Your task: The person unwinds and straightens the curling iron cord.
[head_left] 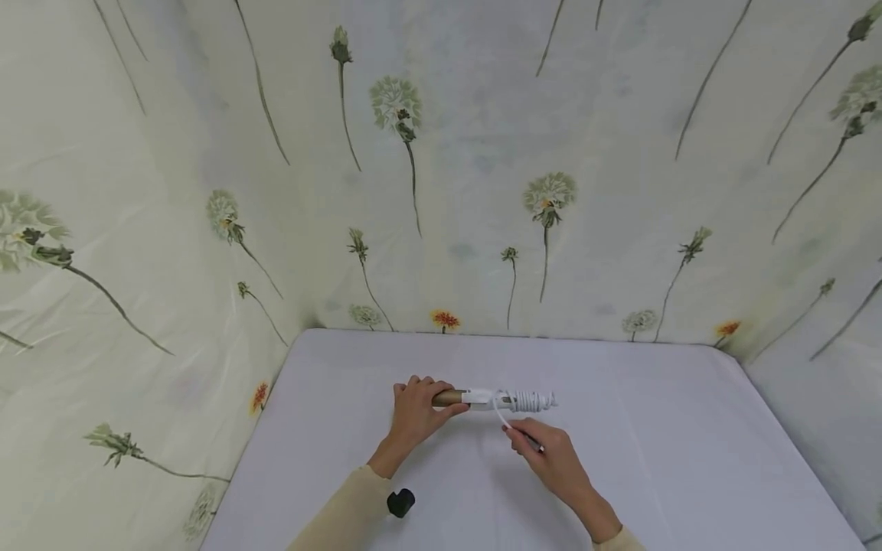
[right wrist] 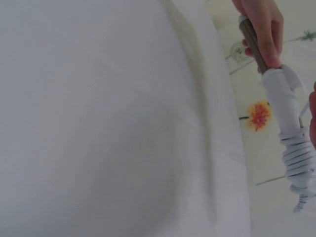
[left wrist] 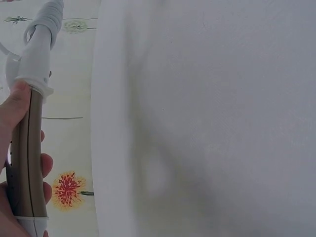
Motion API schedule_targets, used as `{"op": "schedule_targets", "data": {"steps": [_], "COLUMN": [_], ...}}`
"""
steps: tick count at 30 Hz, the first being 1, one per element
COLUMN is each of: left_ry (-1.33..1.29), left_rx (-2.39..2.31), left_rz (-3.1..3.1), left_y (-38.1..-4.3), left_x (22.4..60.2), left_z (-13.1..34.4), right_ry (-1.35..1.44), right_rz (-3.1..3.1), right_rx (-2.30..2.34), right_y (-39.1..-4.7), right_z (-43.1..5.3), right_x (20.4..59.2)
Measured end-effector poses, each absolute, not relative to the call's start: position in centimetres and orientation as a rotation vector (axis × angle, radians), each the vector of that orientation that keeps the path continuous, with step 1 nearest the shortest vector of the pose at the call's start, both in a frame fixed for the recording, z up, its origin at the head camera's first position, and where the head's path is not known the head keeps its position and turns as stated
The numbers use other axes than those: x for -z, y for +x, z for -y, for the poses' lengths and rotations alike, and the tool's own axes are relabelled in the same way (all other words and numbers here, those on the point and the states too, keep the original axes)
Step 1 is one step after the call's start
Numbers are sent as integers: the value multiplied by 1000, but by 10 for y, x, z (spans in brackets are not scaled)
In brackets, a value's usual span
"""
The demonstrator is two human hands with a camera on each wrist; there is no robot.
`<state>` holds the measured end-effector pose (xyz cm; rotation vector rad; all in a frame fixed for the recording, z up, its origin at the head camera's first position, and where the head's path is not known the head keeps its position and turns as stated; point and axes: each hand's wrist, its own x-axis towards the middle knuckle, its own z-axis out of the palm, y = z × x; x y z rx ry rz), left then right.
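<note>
A curling iron (head_left: 475,396) with a brown-gold handle (left wrist: 28,148) and white front part (right wrist: 280,96) is held level above the table. My left hand (head_left: 416,409) grips its handle, the thumb lying along it near the white part. Coils of white cord (head_left: 529,402) are wound around the far end. From the windings a loose stretch of cord (head_left: 501,415) runs to my right hand (head_left: 551,459), which pinches it between thumb and fingers. A small dark piece (head_left: 532,443) shows at those fingers. In the right wrist view only the right hand's fingertips (right wrist: 313,118) show at the edge.
Below the hands lies a table with a white cover (head_left: 689,444). A small black object (head_left: 401,503) is beside the left sleeve (head_left: 351,509). Cloth printed with dandelions (head_left: 475,229) hangs behind the table and along both sides.
</note>
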<state>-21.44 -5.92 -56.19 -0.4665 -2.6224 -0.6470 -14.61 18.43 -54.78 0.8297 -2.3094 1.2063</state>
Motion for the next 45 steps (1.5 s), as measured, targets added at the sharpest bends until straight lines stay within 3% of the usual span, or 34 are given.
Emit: {"op": "schedule_targets", "data": {"steps": [26, 45], "left_ry": [-551, -630], "left_rx": [641, 635], "left_rz": [2642, 2734], "left_y": [-215, -210], "left_x": [557, 557], "left_z": [66, 74], "right_ry": [804, 786], "right_rz": [2301, 2327], "right_rx": [-1005, -976], "right_y": [-179, -197], "right_z": [-201, -216], "right_x": [522, 534]}}
